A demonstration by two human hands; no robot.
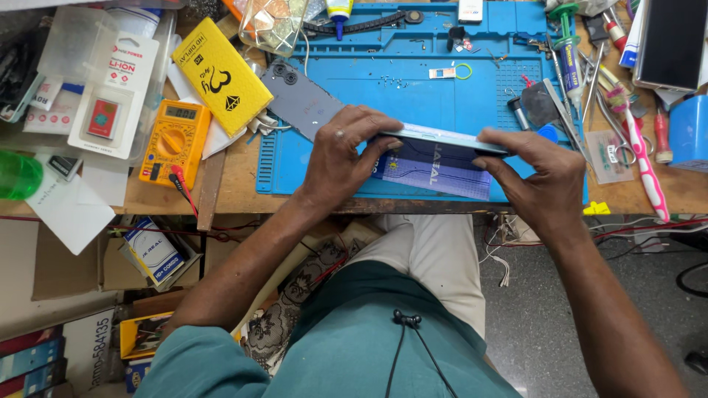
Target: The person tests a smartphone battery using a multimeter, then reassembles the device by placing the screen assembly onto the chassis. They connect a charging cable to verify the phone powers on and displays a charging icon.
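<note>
Currently the left hand (341, 158) and right hand (538, 177) clamp their fingers on opposite ends of the phone (442, 140), held edge-on above the blue mat (391, 81), its dark back cover (301, 99) detached at ten o'clock, reassembly evidently unfinished.

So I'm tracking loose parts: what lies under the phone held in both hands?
Under the slim pale-blue phone lies a purple printed card on the blue work mat. The card's middle strip is covered.
</note>
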